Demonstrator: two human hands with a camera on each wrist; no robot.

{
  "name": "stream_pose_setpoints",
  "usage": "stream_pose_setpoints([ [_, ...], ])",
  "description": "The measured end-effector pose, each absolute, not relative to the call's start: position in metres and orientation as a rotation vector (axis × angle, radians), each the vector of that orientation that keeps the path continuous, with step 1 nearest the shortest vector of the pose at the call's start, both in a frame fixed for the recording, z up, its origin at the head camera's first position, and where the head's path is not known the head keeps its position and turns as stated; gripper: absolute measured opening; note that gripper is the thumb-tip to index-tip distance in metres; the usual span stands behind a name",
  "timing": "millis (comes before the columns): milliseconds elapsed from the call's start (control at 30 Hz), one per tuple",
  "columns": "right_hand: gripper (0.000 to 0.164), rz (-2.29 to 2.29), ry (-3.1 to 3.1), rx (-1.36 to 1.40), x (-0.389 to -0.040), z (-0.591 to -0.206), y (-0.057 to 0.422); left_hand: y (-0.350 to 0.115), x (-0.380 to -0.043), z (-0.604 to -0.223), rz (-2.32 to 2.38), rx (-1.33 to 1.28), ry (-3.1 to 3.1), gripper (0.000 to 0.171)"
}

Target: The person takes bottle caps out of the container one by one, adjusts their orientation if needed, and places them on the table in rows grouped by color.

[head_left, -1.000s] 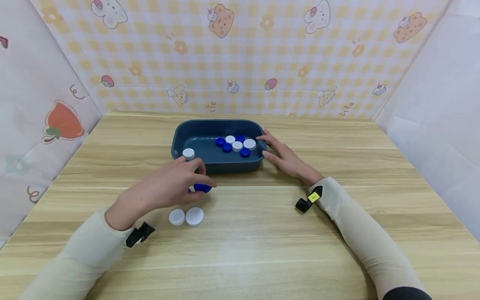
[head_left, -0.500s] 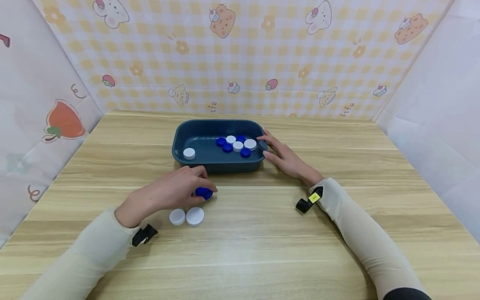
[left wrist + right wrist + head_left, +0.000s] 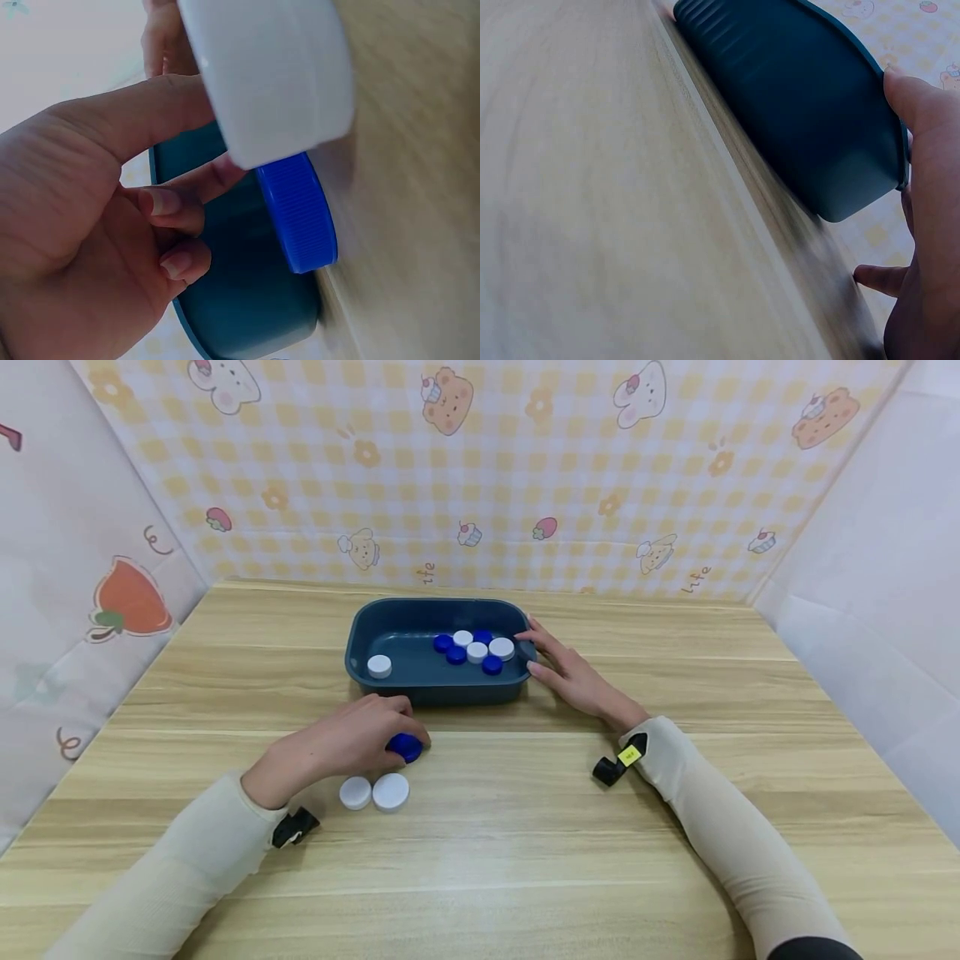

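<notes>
just in front of the teal tray (image 3: pixel 442 695), the left hand (image 3: pixel 345 739) pinches a blue cap (image 3: pixel 407 747) beyond two white caps (image 3: pixel 392 792); the right hand (image 3: pixel 573 681), fingers spread, touches the tray's right end; inside, open room separates a lone white cap (image 3: pixel 379 667) from seven clustered caps (image 3: pixel 477 652)

Cannot fully see the blue cap (image 3: pixel 406 747) behind the left hand (image 3: pixel 347 739), nor the left sleeve (image 3: pixel 176 868), cropped in head view.

We've got ribbed blue plastic cap (image 3: pixel 298 216), smooth white plastic cap (image 3: pixel 277 79), smooth semi-gloss plastic tray (image 3: pixel 442 695), wood-grain tabletop (image 3: pixel 510 843).
</notes>
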State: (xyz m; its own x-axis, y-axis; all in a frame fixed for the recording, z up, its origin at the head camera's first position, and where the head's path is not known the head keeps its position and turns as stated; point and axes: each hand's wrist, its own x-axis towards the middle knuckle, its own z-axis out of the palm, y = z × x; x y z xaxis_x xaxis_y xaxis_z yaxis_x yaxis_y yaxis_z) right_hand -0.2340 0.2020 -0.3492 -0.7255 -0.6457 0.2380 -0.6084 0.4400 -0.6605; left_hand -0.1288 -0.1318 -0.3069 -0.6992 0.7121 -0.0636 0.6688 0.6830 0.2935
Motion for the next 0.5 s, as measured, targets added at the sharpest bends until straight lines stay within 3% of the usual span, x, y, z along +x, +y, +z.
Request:
stream_pose_setpoints([
  [500, 0.048, -1.191, 2.642, -1.142, -0.2407, -0.3606, 0.2057, -0.1304, -0.1282, -0.304, 0.402, 1.08, 2.716, 0.034],
])
